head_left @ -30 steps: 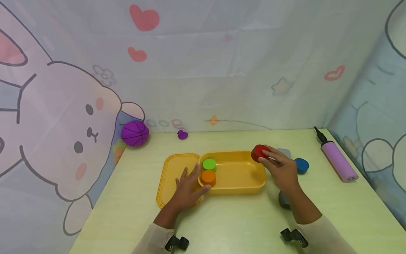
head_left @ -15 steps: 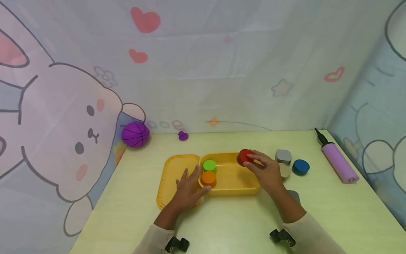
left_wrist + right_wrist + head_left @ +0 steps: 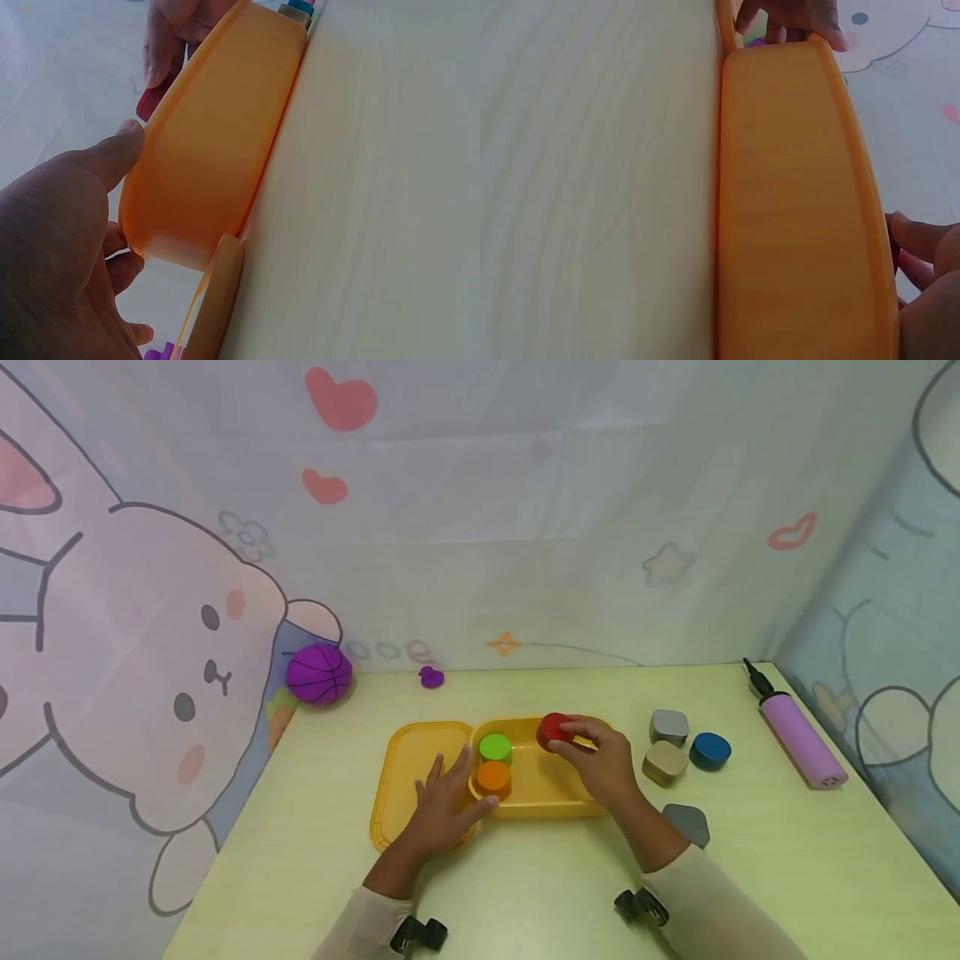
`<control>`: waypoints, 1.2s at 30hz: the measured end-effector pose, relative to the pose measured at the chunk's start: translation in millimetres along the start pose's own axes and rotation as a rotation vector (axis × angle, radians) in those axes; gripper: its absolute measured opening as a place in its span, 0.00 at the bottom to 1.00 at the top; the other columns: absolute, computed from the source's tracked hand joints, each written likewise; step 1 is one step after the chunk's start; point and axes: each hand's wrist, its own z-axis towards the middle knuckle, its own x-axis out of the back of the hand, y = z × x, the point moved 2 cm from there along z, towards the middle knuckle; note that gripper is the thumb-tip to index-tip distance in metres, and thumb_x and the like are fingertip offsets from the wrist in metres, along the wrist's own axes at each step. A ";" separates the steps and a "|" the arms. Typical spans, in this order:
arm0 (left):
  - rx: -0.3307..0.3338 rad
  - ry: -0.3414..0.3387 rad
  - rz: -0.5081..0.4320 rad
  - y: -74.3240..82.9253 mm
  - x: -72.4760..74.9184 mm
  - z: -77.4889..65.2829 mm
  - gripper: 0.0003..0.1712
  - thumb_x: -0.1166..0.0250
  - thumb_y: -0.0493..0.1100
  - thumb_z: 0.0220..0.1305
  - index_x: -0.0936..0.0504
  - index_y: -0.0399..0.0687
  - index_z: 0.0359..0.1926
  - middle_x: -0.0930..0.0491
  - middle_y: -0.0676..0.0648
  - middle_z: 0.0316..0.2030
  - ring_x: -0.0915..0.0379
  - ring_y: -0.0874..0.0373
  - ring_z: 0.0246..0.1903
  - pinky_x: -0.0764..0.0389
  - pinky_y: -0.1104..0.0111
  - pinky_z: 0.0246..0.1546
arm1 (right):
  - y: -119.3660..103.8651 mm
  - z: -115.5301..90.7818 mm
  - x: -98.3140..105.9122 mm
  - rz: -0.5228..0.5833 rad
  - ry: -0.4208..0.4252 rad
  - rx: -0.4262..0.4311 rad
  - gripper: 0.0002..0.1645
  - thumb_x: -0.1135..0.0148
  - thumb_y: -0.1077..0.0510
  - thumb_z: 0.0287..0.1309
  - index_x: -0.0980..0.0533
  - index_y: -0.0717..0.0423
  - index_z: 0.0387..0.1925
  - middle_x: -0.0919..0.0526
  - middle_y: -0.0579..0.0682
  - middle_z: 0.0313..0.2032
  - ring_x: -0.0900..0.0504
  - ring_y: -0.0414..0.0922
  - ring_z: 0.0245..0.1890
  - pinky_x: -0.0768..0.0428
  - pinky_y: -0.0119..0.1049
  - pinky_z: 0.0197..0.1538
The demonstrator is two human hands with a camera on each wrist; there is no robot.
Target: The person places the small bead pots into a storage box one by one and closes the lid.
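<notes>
My right hand [image 3: 603, 768] pinches a red round block [image 3: 556, 730] between thumb and fingers, over the back middle of a yellow rectangular box [image 3: 551, 811]. From the right wrist view, the box wall [image 3: 799, 202] hides most of that block. My left hand [image 3: 444, 810] lies spread at the left end of the box, its fingers fairly straight. The left wrist view has the thumb [image 3: 120, 150] right at the rim. A green round block [image 3: 495, 748] and an orange round block [image 3: 493, 779] sit inside, against the left end.
The yellow lid [image 3: 401, 785] lies left of the box, partly under my left hand. To the right are a light grey block [image 3: 669, 727], a beige block [image 3: 665, 763], a blue block [image 3: 710, 751], a dark grey block [image 3: 687, 824] and a purple hand pump [image 3: 802, 742]. Behind stand a purple ball [image 3: 320, 675] and duck [image 3: 432, 677].
My right hand has carried the red block leftward from the box's right end to over its middle, uncovering the grey and beige blocks. The left hand has stayed put.
</notes>
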 end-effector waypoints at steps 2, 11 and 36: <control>-0.006 0.012 -0.003 -0.5 0.5 -0.1 0.55 0.39 0.72 0.76 0.47 0.50 0.89 0.50 0.46 0.88 0.69 0.26 0.87 0.72 0.13 0.71 | -1.3 1.9 -5.5 -0.035 0.015 -0.009 0.20 0.21 0.65 0.63 0.13 0.68 0.55 0.14 0.64 0.64 0.15 0.62 0.66 0.11 0.40 0.60; 0.007 -0.006 0.007 -0.8 -1.9 0.8 0.53 0.39 0.70 0.77 0.48 0.52 0.89 0.52 0.49 0.89 0.71 0.29 0.88 0.72 0.15 0.73 | 0.0 9.3 -21.9 -0.154 0.018 -0.066 0.16 0.19 0.63 0.61 0.12 0.68 0.48 0.09 0.66 0.55 0.11 0.63 0.59 0.13 0.56 0.65; 0.007 -0.009 0.004 2.2 2.2 -0.6 0.52 0.37 0.67 0.77 0.48 0.52 0.89 0.52 0.49 0.89 0.71 0.28 0.88 0.71 0.14 0.73 | 9.2 21.2 -33.2 -0.409 -0.162 -0.209 0.15 0.16 0.60 0.57 0.11 0.61 0.44 0.09 0.60 0.53 0.16 0.45 0.33 0.21 0.30 0.37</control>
